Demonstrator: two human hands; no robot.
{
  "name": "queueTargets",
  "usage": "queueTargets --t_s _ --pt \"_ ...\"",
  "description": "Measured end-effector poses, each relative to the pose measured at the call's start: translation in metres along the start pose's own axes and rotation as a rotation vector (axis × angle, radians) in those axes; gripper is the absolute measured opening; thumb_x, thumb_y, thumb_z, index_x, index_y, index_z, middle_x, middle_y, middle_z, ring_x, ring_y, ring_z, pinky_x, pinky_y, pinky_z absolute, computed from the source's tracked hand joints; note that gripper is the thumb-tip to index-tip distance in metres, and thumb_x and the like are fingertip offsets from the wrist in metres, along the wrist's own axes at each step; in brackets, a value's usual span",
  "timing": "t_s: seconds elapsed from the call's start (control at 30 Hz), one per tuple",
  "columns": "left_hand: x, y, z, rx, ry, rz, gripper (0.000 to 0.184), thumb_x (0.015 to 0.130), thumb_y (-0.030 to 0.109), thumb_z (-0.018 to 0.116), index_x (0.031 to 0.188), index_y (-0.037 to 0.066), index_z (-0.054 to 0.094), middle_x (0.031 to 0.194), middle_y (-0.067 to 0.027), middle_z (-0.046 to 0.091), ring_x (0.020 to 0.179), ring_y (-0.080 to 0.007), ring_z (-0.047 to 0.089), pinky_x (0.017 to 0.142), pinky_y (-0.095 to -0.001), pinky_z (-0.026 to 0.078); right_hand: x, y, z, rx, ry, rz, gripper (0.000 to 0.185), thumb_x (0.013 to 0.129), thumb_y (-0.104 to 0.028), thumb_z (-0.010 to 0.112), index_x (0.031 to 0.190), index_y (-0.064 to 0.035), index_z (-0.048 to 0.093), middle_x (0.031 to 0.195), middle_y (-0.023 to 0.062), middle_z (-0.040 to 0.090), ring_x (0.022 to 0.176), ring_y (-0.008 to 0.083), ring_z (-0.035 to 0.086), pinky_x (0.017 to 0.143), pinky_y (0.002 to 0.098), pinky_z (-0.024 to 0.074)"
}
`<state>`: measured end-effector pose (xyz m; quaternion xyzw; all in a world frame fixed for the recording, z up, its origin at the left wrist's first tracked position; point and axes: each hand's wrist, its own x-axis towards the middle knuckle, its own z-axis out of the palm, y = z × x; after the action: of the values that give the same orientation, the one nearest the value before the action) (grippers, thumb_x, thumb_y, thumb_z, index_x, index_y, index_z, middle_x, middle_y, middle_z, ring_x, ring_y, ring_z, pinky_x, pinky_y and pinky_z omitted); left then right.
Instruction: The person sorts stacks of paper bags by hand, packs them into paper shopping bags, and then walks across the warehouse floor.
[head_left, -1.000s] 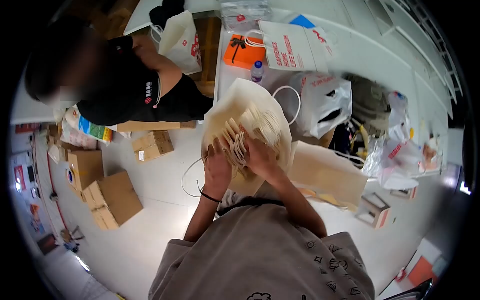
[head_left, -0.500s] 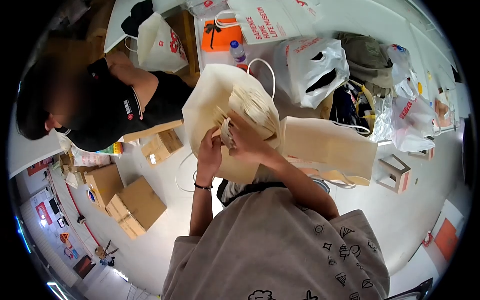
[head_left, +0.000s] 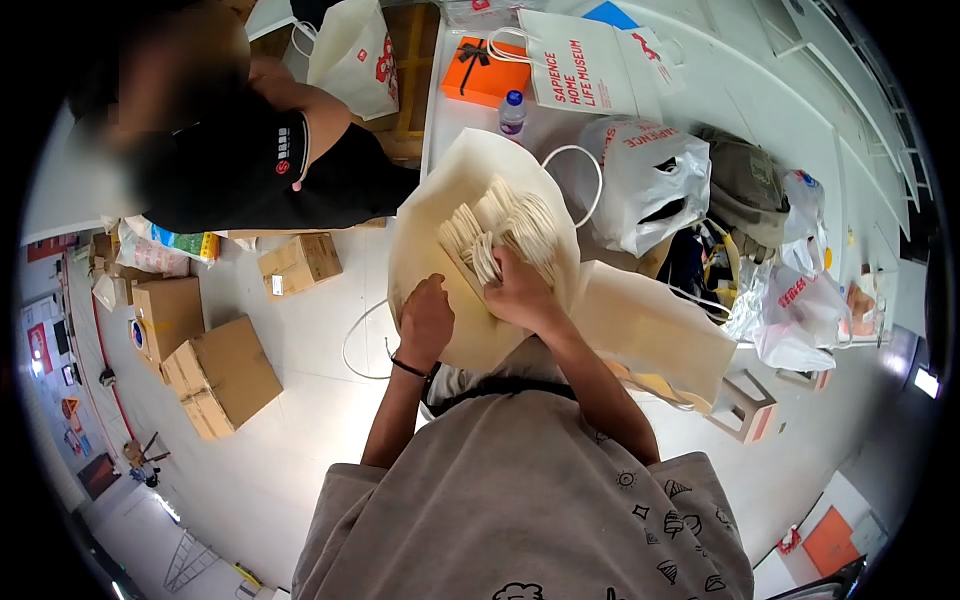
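In mid-frame, the right hand pinches cream, cord-like looped bundles inside an open cream paper bag; the left hand curls at its lower left, grip unclear. Seemingly sorting bundles; next calls for keeping loops together.

White table bearing an orange box, a bottle, a printed paper bag and a plastic bag; pale floor bearing cardboard boxes.
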<state>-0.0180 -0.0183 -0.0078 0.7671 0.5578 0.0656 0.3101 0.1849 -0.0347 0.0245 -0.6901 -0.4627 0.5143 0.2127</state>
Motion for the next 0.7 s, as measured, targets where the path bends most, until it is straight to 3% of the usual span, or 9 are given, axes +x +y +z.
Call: queueTargets --t_s 0.07,0.13,0.2,0.3,0.37,0.57,0.63,0.7 --pt "0.006 0.007 0.000 0.121 -0.089 -0.155 0.029 0.093 0.002 0.056 0.122 -0.002 0.058 0.110 -0.0259 0.068 0.104 -0.0450 0.066 0.087 -0.0516 0.054 0.000 0.004 0.002 -0.020 0.041 -0.025 0.051 0.083 -0.013 0.062 0.130 0.0037 0.050 0.105 0.0276 0.069 0.098 0.0444 0.068 0.086 0.0501 0.0520" --pt "0.022 0.007 0.012 0.136 -0.082 -0.179 0.032 0.092 0.002 0.057 0.123 -0.002 0.057 0.111 -0.0261 0.068 0.104 -0.0452 0.066 0.089 -0.0520 0.053 0.000 0.007 0.006 -0.043 0.080 -0.051 0.048 0.084 -0.016 0.062 0.127 0.0022 0.053 0.108 0.0286 0.068 0.100 0.0444 0.067 0.085 0.0489 0.0520" --pt "0.041 0.009 0.017 0.146 -0.077 -0.207 0.034 0.090 0.003 0.057 0.124 -0.002 0.056 0.113 -0.0263 0.067 0.105 -0.0453 0.066 0.091 -0.0524 0.052 0.001 0.010 0.007 -0.097 0.075 -0.079 0.049 0.084 -0.018 0.061 0.128 0.0018 0.054 0.101 0.0275 0.070 0.095 0.0448 0.068 0.085 0.0496 0.0524" --pt "0.073 0.012 0.017 0.182 -0.086 -0.354 0.024 0.091 0.006 0.057 0.114 -0.001 0.058 0.109 -0.0254 0.069 0.110 -0.0437 0.066 0.095 -0.0508 0.053 -0.003 0.002 0.003 -0.177 0.008 -0.100 0.053 0.085 -0.016 0.061 0.132 0.0054 0.047 0.097 0.0291 0.070 0.092 0.0461 0.068 0.084 0.0550 0.0514" --pt "0.087 -0.003 0.019 0.018 -0.036 -0.232 0.030 0.090 0.004 0.057 0.118 -0.001 0.062 0.117 -0.0248 0.070 0.116 -0.0408 0.066 0.100 -0.0470 0.052 -0.003 0.012 0.006 -0.167 0.014 -0.095 0.053 0.085 -0.016 0.061 0.132 0.0048 0.047 0.097 0.0298 0.069 0.092 0.0468 0.068 0.084 0.0556 0.0512" --pt "0.090 -0.021 0.022 -0.350 0.117 -0.254 0.042 0.087 -0.006 0.051 0.125 0.001 0.066 0.128 -0.0232 0.069 0.123 -0.0354 0.065 0.103 -0.0395 0.051 -0.003 0.013 0.009 -0.128 0.072 -0.120 0.040 0.088 -0.014 0.061 0.121 0.0030 0.047 0.097 0.0305 0.070 0.090 0.0475 0.069 0.084 0.0564 0.0524" --pt "0.097 -0.039 0.028 -0.340 0.106 -0.230 0.046 0.086 -0.011 0.047 0.127 0.001 0.063 0.127 -0.0198 0.070 0.124 -0.0321 0.065 0.103 -0.0371 0.050 0.002 0.012 0.001 -0.127 0.106 -0.142 0.037 0.089 -0.014 0.061 0.119 0.0033 0.048 0.095 0.0302 0.070 0.089 0.0472 0.069 0.083 0.0562 0.0530" --pt "0.094 -0.046 0.031 -0.564 0.093 -0.224 0.050 0.086 -0.014 0.043 0.131 0.001 0.059 0.129 -0.0162 0.070 0.127 -0.0272 0.063 0.103 -0.0340 0.048 0.001 0.007 -0.005 -0.150 -0.037 -0.023 0.052 0.090 -0.016 0.062 0.135 0.0058 0.048 0.105 0.0283 0.069 0.099 0.0438 0.068 0.090 0.0510 0.0517"
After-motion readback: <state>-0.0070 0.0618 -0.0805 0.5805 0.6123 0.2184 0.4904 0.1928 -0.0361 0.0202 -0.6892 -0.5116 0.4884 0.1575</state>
